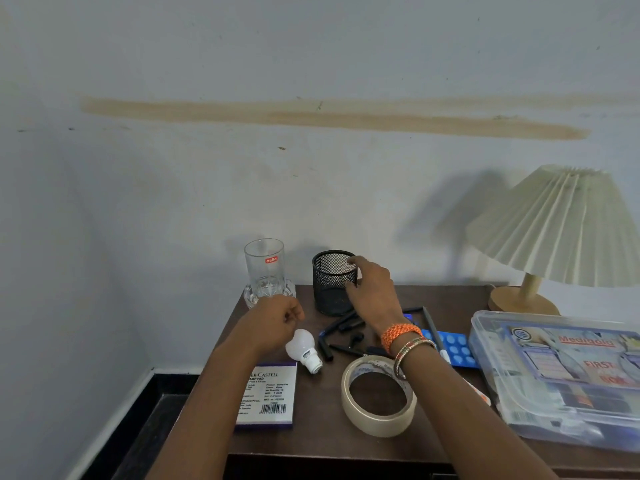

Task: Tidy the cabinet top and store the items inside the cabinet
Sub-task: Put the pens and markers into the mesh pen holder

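Black wire mesh was noted in the pen holder [333,284], standing empty at the back of the cabinet top [446,296]. The right hand [372,289] was spread at its rim, thumb and fingers either side; a firm grip could not be confirmed. The left hand [282,315] was loosely curled above the light bulb [304,351], holding nothing visible. Scattered pens [346,336] would best be gathered into a steadied holder. Cabinet doors were cut off below; the first-aid box [561,375] print was blurred.
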{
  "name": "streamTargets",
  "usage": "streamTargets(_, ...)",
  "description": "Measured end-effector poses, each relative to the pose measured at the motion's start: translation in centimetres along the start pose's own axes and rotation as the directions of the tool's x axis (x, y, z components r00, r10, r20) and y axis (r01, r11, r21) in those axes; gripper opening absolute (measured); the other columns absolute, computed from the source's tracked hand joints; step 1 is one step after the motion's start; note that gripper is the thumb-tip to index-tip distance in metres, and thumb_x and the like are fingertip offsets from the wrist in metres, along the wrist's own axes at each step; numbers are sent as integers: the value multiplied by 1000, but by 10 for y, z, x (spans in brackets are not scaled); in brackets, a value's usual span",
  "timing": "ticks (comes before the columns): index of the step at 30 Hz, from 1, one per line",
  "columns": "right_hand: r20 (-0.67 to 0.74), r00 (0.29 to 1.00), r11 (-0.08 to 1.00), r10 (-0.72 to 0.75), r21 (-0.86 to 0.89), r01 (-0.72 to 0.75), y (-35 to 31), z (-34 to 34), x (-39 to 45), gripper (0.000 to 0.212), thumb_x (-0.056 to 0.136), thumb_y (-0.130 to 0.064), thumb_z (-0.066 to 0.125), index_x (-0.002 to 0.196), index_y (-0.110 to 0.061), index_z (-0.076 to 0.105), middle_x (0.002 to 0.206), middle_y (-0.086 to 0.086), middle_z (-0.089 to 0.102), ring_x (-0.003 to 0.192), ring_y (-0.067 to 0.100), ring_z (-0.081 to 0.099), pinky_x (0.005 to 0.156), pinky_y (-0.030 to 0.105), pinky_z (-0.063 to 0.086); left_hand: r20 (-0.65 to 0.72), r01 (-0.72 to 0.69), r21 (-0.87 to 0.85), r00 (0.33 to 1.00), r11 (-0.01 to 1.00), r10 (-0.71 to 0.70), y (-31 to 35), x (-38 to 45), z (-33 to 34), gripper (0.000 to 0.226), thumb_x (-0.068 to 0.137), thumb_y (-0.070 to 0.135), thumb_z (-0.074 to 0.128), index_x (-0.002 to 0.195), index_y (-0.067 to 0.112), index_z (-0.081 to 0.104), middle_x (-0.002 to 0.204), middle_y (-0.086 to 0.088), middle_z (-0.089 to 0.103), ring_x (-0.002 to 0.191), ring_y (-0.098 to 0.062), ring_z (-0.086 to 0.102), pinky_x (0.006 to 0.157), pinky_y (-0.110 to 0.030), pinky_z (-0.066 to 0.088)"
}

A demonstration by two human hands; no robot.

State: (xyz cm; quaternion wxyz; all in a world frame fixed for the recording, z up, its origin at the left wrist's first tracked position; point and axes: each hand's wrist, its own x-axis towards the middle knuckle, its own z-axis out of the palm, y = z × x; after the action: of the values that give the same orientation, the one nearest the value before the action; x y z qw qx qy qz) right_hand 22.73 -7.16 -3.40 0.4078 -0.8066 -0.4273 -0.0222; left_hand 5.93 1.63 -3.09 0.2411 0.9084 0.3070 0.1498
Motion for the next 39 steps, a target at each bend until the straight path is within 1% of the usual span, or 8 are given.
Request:
streamTargets(5, -92, 996, 998, 5, -69, -11, 0, -20, -3, 50, 88, -11, 50, 137, -18, 42, 120, 10, 57, 110, 28, 53, 88, 38, 44, -33, -35, -3, 999, 999, 35, 7, -3, 0, 23, 88, 6, 49, 98, 16, 67, 102, -1, 65, 95, -15, 59, 85, -30, 48)
streamTargets(14, -276, 961, 998, 19, 60, -2, -9, -51, -12, 32, 85, -10, 51, 115, -19, 59, 112, 3, 62, 99, 23, 60, 83, 35, 48, -151, -140, -34, 979, 990, 134, 27, 0, 1, 25, 87, 4, 49, 90, 19, 70, 91, 4, 69, 85, -12, 63, 84, -37, 52)
streamTargets(17, -323, 944, 997, 66, -3, -71, 19, -92, -44, 27, 85, -7, 52, 106, -16, 65, 108, 4, 66, 94, 20, 61, 82, 33, 51, -97, -228, -52, 970, 972, 222, 71, -14, 21, 28, 86, 3, 48, 90, 19, 70, 90, 4, 71, 84, -13, 65, 83, -39, 53)
streamTargets(21, -213, 970, 993, 119, 11, -119, 42, -89, -48, 27, 81, 1, 48, 93, -10, 70, 94, 9, 70, 85, 23, 64, 80, 37, 55, -84, -254, -36, 965, 967, 250, 80, -23, 27, 28, 84, 7, 47, 90, 24, 69, 89, 6, 71, 78, -13, 65, 78, -37, 54)
streamTargets(25, -117, 979, 985, 167, -17, -170, 53, -81, -46, 27, 80, 5, 50, 92, -7, 71, 99, 12, 68, 95, 25, 62, 87, 34, 52, -1, -301, 39, 953, 953, 302, 86, -36, 36, 27, 86, 11, 47, 93, 26, 68, 95, 7, 69, 80, -9, 61, 75, -32, 51)
streamTargets(29, -72, 964, 961, 257, -88, -263, 65, -84, -44, 19, 79, 3, 53, 86, -4, 70, 101, 19, 65, 88, 29, 63, 75, 27, 48, 11, -300, 27, 954, 954, 300, 93, -32, 45, 26, 90, 13, 46, 96, 26, 67, 94, 8, 67, 77, -8, 59, 66, -25, 45)
streamTargets(33, 22, 935, 915, 354, -215, -341, 58, -83, -51, 19, 83, -10, 56, 97, -1, 64, 109, 22, 61, 97, 37, 61, 75, 32, 46, 38, -271, 60, 962, 961, 269, 90, -24, 51, 26, 90, 13, 46, 97, 27, 67, 99, 4, 67, 77, -11, 59, 63, -24, 39)
streamTargets(39, 86, 900, 831, 427, -430, -353, 39, -90, -62, 36, 86, -29, 64, 114, -7, 55, 117, 13, 60, 108, 30, 58, 75, 31, 40, 42, -273, 89, 962, 958, 270, 93, -23, 51, 27, 91, 13, 45, 100, 27, 67, 98, 2, 67, 68, -8, 52, 52, -18, 30)
